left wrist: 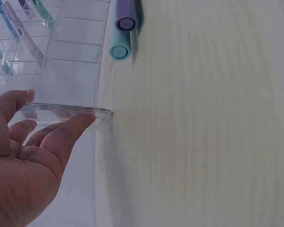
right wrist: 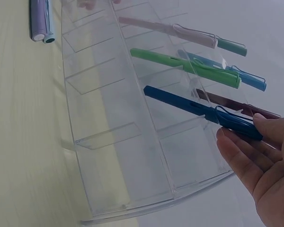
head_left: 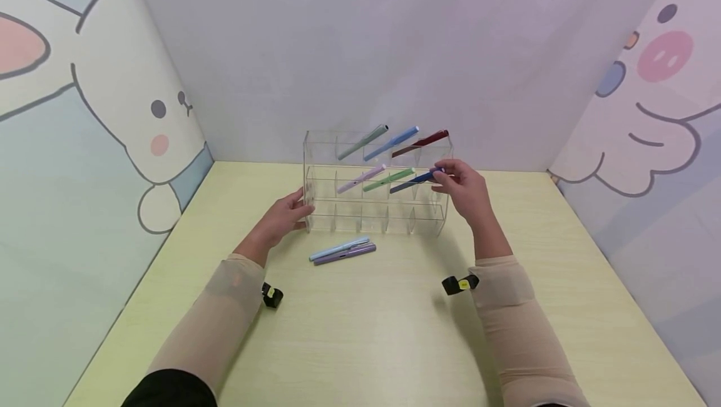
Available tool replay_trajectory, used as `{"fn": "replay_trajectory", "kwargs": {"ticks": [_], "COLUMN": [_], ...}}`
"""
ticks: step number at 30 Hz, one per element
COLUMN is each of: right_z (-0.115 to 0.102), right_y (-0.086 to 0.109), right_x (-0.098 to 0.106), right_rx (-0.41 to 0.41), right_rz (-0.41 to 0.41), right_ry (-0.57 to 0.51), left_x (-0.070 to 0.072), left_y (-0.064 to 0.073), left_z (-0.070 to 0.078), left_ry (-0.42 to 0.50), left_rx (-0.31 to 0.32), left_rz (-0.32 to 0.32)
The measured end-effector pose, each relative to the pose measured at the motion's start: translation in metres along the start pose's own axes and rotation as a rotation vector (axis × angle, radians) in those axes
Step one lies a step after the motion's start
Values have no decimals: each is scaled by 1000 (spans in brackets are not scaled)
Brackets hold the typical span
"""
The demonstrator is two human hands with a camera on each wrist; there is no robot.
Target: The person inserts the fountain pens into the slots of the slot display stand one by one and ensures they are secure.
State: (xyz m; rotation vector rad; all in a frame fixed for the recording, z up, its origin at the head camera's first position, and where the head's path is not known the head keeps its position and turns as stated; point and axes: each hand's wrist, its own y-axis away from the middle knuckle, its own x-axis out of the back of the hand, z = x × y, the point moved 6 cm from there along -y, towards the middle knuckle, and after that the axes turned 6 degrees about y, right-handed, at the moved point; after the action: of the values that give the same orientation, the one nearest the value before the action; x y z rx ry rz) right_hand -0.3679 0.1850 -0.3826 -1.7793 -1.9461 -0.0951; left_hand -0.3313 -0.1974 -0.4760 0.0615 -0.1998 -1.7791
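Observation:
A clear acrylic pen rack [head_left: 374, 210] stands at the back of the table, tiered and divided into compartments. Its left side panel is held by my left hand [head_left: 281, 216], with fingers on both faces in the left wrist view. My right hand [head_left: 464, 189] pinches the capped end of a dark blue pen [right wrist: 180, 103], which lies slanted in the middle tier. Beside it lean a green pen [right wrist: 187, 67] and a pale lilac pen [head_left: 362, 178]. Along the top tier rest a grey-green pen [head_left: 363, 142], a blue pen [head_left: 392, 143] and a dark red pen [head_left: 420, 143].
In front of the rack, a light blue pen [head_left: 338, 248] and a purple pen [head_left: 345, 255] lie side by side on the pale wooden table [head_left: 360, 332]. A plain wall [head_left: 372, 50] stands close behind the rack, and cartoon-printed panels flank both sides.

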Motion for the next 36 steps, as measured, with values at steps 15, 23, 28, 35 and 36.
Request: {"fn": "replay_trajectory", "kwargs": {"ticks": [15,23,28,35,36], "right_z": [-1,-7,-18,-26,-27], "right_y": [3,13,24,33,35], "right_x": [10,37,45,31,28], "right_rx": [22,16,14,65,73], "right_rz": [0,76,102,-55,-91], "right_ry": [98,138,166,365,389], "left_x": [1,1,0,1,0], "left_y": [-4,-4,-3,-3,-4], "left_z": [-3,-2,-1,-2,-2], "left_ry": [-4,-14,-7,-2,-2], "left_rx": [21,12,10,14,12], "left_rz": [11,9,5,9,5]}}
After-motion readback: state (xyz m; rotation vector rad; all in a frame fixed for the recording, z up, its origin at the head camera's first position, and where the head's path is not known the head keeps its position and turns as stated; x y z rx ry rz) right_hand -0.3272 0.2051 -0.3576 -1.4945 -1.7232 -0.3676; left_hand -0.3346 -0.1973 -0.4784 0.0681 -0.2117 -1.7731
